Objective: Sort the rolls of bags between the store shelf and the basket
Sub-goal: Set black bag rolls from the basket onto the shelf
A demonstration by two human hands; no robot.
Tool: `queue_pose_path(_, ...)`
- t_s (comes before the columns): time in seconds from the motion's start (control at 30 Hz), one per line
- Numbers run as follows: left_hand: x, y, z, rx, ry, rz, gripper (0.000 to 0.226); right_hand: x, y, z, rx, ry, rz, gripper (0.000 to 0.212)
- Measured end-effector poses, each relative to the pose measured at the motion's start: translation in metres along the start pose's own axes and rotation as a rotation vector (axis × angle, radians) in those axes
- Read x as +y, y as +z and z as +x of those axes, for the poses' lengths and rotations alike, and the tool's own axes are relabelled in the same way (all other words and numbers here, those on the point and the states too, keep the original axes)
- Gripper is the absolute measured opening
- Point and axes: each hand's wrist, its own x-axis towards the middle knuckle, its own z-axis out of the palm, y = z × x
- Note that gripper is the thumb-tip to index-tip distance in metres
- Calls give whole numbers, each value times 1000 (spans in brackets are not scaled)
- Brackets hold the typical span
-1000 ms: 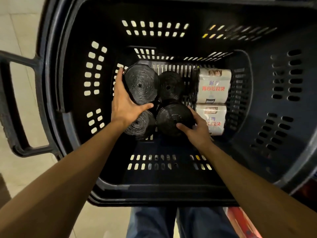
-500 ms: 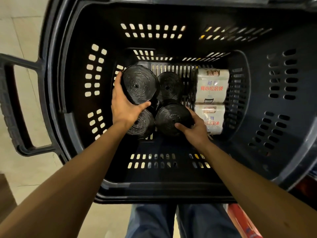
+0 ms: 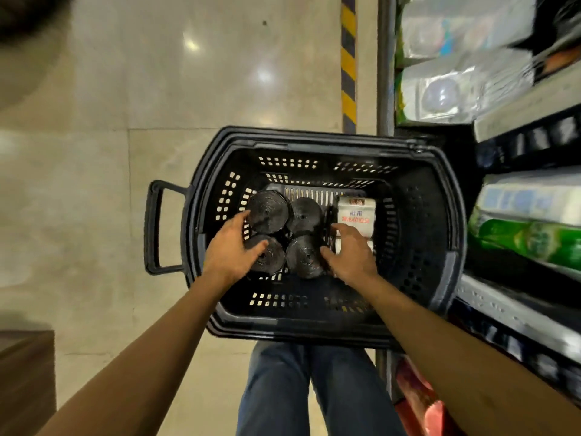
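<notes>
Both our bare forearms stretch forward, side by side. Our left hand (image 3: 234,251) spreads its thumb wide. Our right hand (image 3: 353,253) lies palm down, fingers relaxed.

Four black rolls (image 3: 268,211) standing on end; two white-wrapped rolls (image 3: 356,212) beside them, the nearer one mostly hidden; one black basket (image 3: 314,137) holding all six; one handle (image 3: 153,228) on it.

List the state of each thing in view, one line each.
basket: upright, holds all rolls
black rolls: four, on end, clustered two by two
white rolls: on their sides; nearer one mostly hidden by right hand
left hand: open, thumb on near-left black roll
right hand: over nearer white roll, grip unclear
store shelf: stocked, blurred
</notes>
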Motion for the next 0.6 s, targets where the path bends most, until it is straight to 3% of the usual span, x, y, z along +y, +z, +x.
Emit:
queue_pose_path(0.27, 77, -89, -97, 87, 237, 166, 61, -57, -101, -106, 104, -217, -79, 58)
queue_pose_path(0.6, 123, -147, -214, 35, 497, 198, 60, -86, -142, -261, 356, -152, 3, 56)
